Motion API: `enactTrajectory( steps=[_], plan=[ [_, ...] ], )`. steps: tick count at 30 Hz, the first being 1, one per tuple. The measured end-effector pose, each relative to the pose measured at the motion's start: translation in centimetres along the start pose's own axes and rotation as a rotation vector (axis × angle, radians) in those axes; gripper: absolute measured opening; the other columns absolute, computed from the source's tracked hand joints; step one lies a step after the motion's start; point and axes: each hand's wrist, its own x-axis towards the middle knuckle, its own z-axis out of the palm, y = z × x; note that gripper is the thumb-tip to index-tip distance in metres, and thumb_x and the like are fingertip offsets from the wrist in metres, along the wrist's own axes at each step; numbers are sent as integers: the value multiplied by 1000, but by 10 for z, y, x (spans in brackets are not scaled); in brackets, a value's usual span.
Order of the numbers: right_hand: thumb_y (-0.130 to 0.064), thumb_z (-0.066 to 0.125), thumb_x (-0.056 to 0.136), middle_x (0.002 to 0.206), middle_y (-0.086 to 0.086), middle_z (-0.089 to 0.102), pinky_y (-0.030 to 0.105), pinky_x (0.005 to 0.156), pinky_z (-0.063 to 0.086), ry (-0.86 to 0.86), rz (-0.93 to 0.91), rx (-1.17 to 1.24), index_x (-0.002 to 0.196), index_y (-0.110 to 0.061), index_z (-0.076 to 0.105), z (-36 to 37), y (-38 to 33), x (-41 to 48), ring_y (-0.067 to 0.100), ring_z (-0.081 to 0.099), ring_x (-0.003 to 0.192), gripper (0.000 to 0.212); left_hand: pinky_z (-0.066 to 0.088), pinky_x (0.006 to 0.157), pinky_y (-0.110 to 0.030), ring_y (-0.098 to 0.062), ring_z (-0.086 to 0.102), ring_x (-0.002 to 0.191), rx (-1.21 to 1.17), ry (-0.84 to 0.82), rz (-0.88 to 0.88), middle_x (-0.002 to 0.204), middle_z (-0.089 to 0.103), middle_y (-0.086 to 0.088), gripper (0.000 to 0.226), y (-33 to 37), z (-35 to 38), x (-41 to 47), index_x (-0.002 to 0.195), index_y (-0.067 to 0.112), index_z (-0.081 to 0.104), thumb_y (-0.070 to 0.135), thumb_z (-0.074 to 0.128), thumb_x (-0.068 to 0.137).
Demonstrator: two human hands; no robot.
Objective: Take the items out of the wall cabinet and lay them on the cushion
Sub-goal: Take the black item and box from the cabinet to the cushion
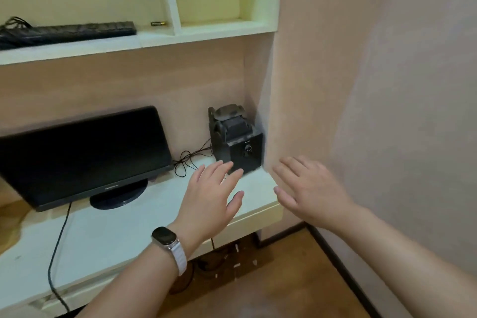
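A white counter (pixel 108 237) runs along a pinkish wall. A black speaker (pixel 236 141) stands in its corner, right of the monitor (pixel 82 155). Before the speaker, left hand (pixel 210 201) and right hand (pixel 309 193) hover empty, fingers (pixel 222 170) spread apart.

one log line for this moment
left hand: open, empty | right hand: open, empty | reaching: speaker | cushion: unseen
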Motion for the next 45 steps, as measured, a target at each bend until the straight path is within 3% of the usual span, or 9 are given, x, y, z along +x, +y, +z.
enactTrajectory(
  steps=[4, 12, 17, 24, 29, 33, 39, 45],
  plan=[
    [-48, 41, 92, 129, 4, 62, 41, 92, 49, 55, 1, -46, 130, -19, 59, -2, 5, 73, 26, 57, 117, 51, 27, 113, -41, -20, 46, 132, -17, 95, 56, 136, 57, 2, 44, -49, 3, 55, 131, 26, 57, 44, 51, 91],
    [-46, 45, 89, 122, 8, 64, 40, 80, 50, 259, 23, -99, 121, -15, 62, -26, 23, 184, 31, 60, 107, 48, 35, 108, -45, -24, 50, 127, -28, 264, 171, 132, 60, -2, 43, -115, -14, 169, 126, 22, 62, 40, 57, 87],
    [-45, 46, 89, 124, 9, 63, 42, 82, 50, 354, 45, -133, 124, -14, 61, -57, 42, 228, 32, 59, 109, 49, 37, 106, -48, -27, 50, 126, -88, 418, 210, 134, 58, -5, 44, -120, -50, 223, 126, 18, 62, 39, 55, 88],
    [-46, 43, 90, 124, 11, 63, 41, 83, 47, 563, -56, -144, 122, -13, 63, -122, 74, 290, 33, 58, 110, 50, 42, 92, -43, -31, 55, 116, 54, 579, 217, 128, 61, -8, 45, -122, -123, 289, 123, 17, 64, 41, 54, 87],
    [-46, 43, 89, 123, 11, 64, 42, 84, 49, 699, -138, -86, 123, -13, 64, -176, 102, 334, 33, 59, 109, 52, 40, 94, -42, -29, 53, 120, 149, 682, 228, 130, 60, -6, 48, -113, -182, 333, 126, 18, 62, 43, 52, 87],
    [-47, 41, 87, 123, 10, 64, 43, 84, 51, 760, -178, -28, 122, -12, 64, -219, 119, 373, 33, 58, 111, 54, 47, 93, -46, -27, 54, 120, 179, 748, 236, 129, 60, -7, 51, -110, -238, 374, 128, 17, 60, 43, 51, 85],
    [-45, 42, 92, 128, 3, 55, 43, 93, 44, 756, -236, 78, 129, -17, 54, -276, 127, 431, 27, 49, 115, 48, 48, 93, -41, -24, 53, 117, 312, 585, 171, 128, 57, -2, 52, -119, -316, 425, 133, 20, 54, 45, 48, 88],
    [-42, 42, 94, 134, 3, 46, 46, 98, 44, 523, -174, 172, 136, -22, 45, -316, 120, 492, 24, 42, 123, 47, 42, 97, -33, -21, 50, 121, 461, 174, -76, 133, 54, -1, 41, -114, -358, 476, 135, 30, 47, 39, 46, 96]
  ],
)
